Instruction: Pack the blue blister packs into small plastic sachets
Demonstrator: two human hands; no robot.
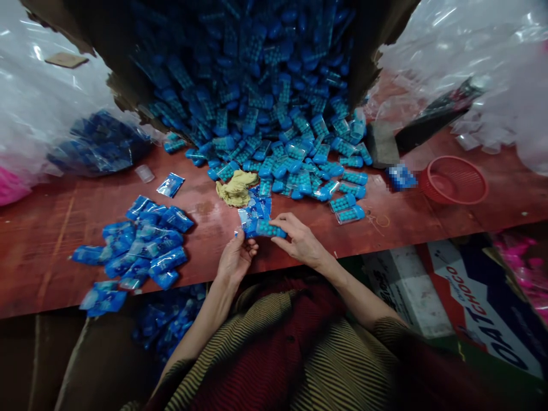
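Observation:
My left hand (235, 260) pinches the open end of a small clear blue plastic pouch (250, 225) at the near edge of the red-brown table (51, 228). My right hand (297, 240) holds a small clear case of blue beads (270, 229) and has it at the mouth of that pouch. A short stack of empty pouches (257, 210) lies just behind my hands. A big heap of the same bead cases (274, 114) spills out of a torn cardboard box (128, 85) across the middle of the table.
Filled pouches (141, 245) lie in a pile at my left. A yellow rag (235, 188) sits behind the hands. A red mesh basket (454, 180) stands at right. Clear plastic sheets (471, 57) cover both far corners. A printed carton (479, 302) sits below the table at right.

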